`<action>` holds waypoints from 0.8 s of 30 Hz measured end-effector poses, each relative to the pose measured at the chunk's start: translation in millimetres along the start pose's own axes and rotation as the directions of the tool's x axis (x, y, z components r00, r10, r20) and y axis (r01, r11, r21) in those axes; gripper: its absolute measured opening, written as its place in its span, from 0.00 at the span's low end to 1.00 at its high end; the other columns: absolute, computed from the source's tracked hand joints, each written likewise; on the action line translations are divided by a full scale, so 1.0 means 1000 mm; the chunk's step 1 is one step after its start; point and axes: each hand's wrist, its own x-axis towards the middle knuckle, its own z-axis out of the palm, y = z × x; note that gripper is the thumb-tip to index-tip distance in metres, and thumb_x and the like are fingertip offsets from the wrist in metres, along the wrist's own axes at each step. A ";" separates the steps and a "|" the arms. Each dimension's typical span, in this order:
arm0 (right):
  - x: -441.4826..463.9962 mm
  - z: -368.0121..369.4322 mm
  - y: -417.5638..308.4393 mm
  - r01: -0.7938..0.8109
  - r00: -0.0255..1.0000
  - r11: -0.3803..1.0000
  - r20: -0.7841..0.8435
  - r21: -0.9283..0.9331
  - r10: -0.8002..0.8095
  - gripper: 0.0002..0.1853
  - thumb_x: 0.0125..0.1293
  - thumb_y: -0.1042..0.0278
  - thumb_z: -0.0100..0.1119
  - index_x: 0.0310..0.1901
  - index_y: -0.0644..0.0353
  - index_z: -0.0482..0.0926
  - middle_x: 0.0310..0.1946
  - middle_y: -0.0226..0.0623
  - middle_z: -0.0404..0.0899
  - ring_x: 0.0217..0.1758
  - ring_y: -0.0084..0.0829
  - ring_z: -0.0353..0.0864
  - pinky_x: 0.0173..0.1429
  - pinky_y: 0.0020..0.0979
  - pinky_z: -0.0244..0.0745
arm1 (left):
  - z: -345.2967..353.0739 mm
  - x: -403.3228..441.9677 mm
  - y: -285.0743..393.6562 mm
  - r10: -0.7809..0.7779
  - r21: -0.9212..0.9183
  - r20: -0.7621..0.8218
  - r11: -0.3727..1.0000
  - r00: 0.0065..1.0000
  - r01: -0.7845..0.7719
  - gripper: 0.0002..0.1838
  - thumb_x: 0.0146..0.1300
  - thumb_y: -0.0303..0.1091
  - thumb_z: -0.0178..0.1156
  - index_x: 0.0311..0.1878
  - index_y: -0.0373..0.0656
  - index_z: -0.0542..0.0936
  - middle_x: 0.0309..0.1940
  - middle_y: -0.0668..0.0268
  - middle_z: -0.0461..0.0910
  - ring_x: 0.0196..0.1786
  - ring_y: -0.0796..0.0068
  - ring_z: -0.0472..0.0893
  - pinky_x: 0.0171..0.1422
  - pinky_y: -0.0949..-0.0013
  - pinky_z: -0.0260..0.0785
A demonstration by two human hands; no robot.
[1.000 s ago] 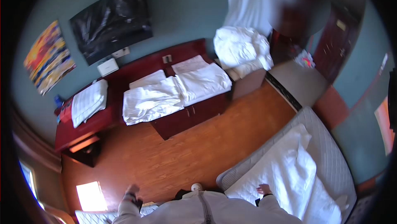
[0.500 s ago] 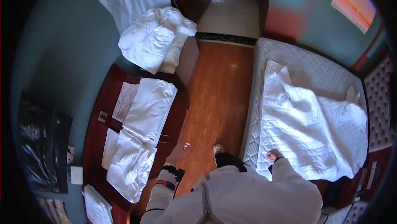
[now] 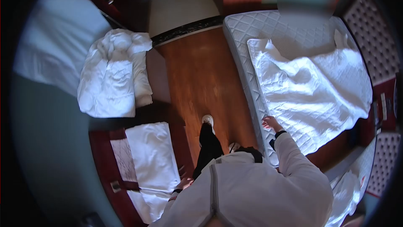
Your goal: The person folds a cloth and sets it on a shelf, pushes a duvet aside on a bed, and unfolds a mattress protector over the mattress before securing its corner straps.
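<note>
My right hand is over the near left edge of the mattress, beside the rumpled white quilted cover. Its fingers look loosely spread and nothing shows in them. Low at my left side, my left hand is partly hidden by my sleeve, near the dark red cabinet with folded white linen on top. What its fingers do is too small to make out.
A white duvet is piled at the left beyond the cabinet. Wooden floor runs between cabinet and bed to a dark threshold strip. Another bed with white bedding lies at the lower right.
The view has turned right and moved forward along the floor between cabinet and bed. My left hand has dropped from in front of me to my side; my right hand remains by the bed.
</note>
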 end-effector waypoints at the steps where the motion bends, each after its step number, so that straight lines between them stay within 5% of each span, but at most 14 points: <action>1: 0.000 0.005 -0.002 -0.087 0.995 0.996 -0.054 0.026 0.089 0.12 0.66 0.63 0.52 0.48 0.58 0.76 0.29 0.38 0.82 0.25 0.30 0.81 0.29 0.32 0.75 | -0.028 0.025 -0.013 -0.246 -0.247 0.082 0.934 0.966 0.259 0.15 0.69 0.38 0.50 0.51 0.40 0.79 0.32 0.64 0.83 0.37 0.67 0.84 0.36 0.68 0.76; 3: 0.018 0.011 0.031 -0.187 0.968 0.971 -0.138 0.151 0.208 0.12 0.66 0.61 0.52 0.47 0.56 0.76 0.28 0.38 0.82 0.24 0.30 0.81 0.27 0.33 0.73 | -0.102 0.050 0.001 -0.489 -0.494 -0.003 0.759 0.872 0.424 0.15 0.70 0.38 0.50 0.49 0.38 0.78 0.29 0.65 0.81 0.33 0.68 0.84 0.34 0.68 0.76; 4: -0.001 0.020 0.025 -0.180 0.964 0.968 -0.165 0.173 0.209 0.13 0.66 0.61 0.53 0.48 0.56 0.75 0.29 0.39 0.82 0.25 0.31 0.82 0.25 0.34 0.72 | -0.135 0.077 -0.018 -0.373 -0.437 -0.024 0.838 0.927 0.326 0.14 0.70 0.38 0.51 0.47 0.38 0.77 0.29 0.63 0.82 0.33 0.68 0.84 0.34 0.67 0.76; 5: -0.005 0.028 0.030 -0.217 0.955 0.947 -0.150 0.238 0.257 0.14 0.66 0.61 0.53 0.51 0.56 0.75 0.29 0.40 0.83 0.26 0.32 0.83 0.26 0.33 0.74 | -0.213 0.057 0.074 -0.333 -0.206 -0.082 0.928 0.939 0.311 0.12 0.69 0.36 0.52 0.46 0.38 0.77 0.32 0.60 0.82 0.33 0.69 0.84 0.34 0.67 0.77; 6: -0.010 0.037 0.029 -0.208 0.952 0.936 -0.163 0.283 0.260 0.15 0.66 0.61 0.53 0.51 0.56 0.74 0.30 0.40 0.83 0.26 0.32 0.83 0.27 0.33 0.76 | -0.238 0.101 0.020 -0.265 -0.504 -0.017 0.835 0.964 0.220 0.11 0.69 0.34 0.52 0.45 0.37 0.77 0.32 0.58 0.82 0.32 0.69 0.84 0.35 0.66 0.77; 8: -0.014 0.060 0.027 -0.156 0.952 0.893 -0.178 0.422 0.251 0.14 0.66 0.63 0.54 0.51 0.57 0.74 0.31 0.41 0.83 0.28 0.33 0.84 0.31 0.34 0.79 | -0.323 0.153 0.031 -0.231 -0.476 -0.018 0.858 0.973 0.195 0.08 0.67 0.29 0.53 0.43 0.35 0.76 0.30 0.57 0.82 0.31 0.68 0.83 0.36 0.67 0.78; 9: -0.015 0.069 0.033 -0.107 0.953 0.861 -0.197 0.497 0.232 0.14 0.66 0.63 0.54 0.50 0.58 0.75 0.31 0.41 0.83 0.28 0.33 0.84 0.31 0.34 0.79 | -0.370 0.195 0.021 -0.242 -0.664 0.115 0.703 0.963 0.256 0.07 0.65 0.28 0.53 0.42 0.36 0.77 0.30 0.58 0.82 0.31 0.68 0.83 0.36 0.67 0.77; 10: -0.010 0.081 0.046 -0.054 0.953 0.822 -0.216 0.567 0.212 0.14 0.66 0.64 0.55 0.50 0.58 0.75 0.32 0.41 0.83 0.28 0.33 0.84 0.30 0.34 0.79 | -0.407 0.192 0.087 -0.221 -0.302 -0.043 0.932 0.974 0.199 0.08 0.63 0.30 0.53 0.40 0.36 0.78 0.30 0.59 0.82 0.31 0.68 0.83 0.35 0.67 0.76; 14: -0.011 0.113 0.037 0.039 0.922 0.657 -0.281 0.753 0.267 0.14 0.65 0.67 0.54 0.51 0.61 0.76 0.33 0.41 0.83 0.28 0.33 0.83 0.32 0.34 0.79 | -0.521 0.300 0.176 -0.084 -0.024 -0.076 0.996 0.994 0.083 0.11 0.62 0.36 0.56 0.39 0.37 0.79 0.32 0.60 0.82 0.32 0.67 0.82 0.36 0.67 0.75; 15: -0.007 0.120 0.039 0.040 0.904 0.625 -0.294 0.780 0.309 0.14 0.65 0.68 0.53 0.51 0.61 0.76 0.33 0.41 0.83 0.28 0.33 0.83 0.32 0.33 0.79 | -0.535 0.330 0.200 -0.080 -0.082 -0.096 0.994 0.992 0.072 0.11 0.63 0.37 0.56 0.40 0.38 0.79 0.34 0.61 0.82 0.34 0.67 0.82 0.37 0.66 0.75; 16: -0.002 0.124 0.043 0.018 0.907 0.610 -0.269 0.792 0.323 0.17 0.65 0.66 0.53 0.54 0.62 0.73 0.37 0.39 0.83 0.36 0.33 0.84 0.44 0.35 0.80 | -0.545 0.362 0.225 -0.072 -0.146 -0.113 0.988 0.991 0.055 0.12 0.64 0.38 0.56 0.42 0.39 0.79 0.35 0.61 0.82 0.36 0.67 0.82 0.39 0.65 0.75; 19: 0.029 0.137 0.049 -0.013 0.846 0.432 -0.220 0.902 0.485 0.18 0.67 0.65 0.51 0.55 0.63 0.72 0.41 0.41 0.82 0.43 0.37 0.83 0.48 0.39 0.79 | -0.541 0.441 0.310 -0.062 -0.211 -0.082 0.977 0.995 0.043 0.14 0.67 0.41 0.55 0.48 0.42 0.77 0.41 0.62 0.82 0.43 0.66 0.81 0.45 0.63 0.74; 22: 0.081 0.141 0.060 0.086 0.811 0.164 -0.164 0.983 0.561 0.19 0.68 0.64 0.50 0.57 0.63 0.71 0.46 0.44 0.80 0.51 0.40 0.79 0.53 0.41 0.76 | -0.508 0.504 0.388 -0.051 -0.264 0.006 0.963 0.999 0.051 0.20 0.69 0.45 0.53 0.58 0.42 0.72 0.51 0.59 0.78 0.54 0.63 0.78 0.54 0.59 0.73; 24: 0.117 0.138 0.055 0.289 0.780 -0.110 -0.167 0.951 0.603 0.20 0.69 0.60 0.49 0.59 0.60 0.70 0.50 0.44 0.78 0.54 0.40 0.78 0.56 0.43 0.75 | -0.477 0.544 0.413 -0.034 -0.362 0.074 0.930 0.997 0.058 0.26 0.71 0.48 0.51 0.65 0.42 0.66 0.60 0.56 0.72 0.62 0.60 0.73 0.60 0.57 0.70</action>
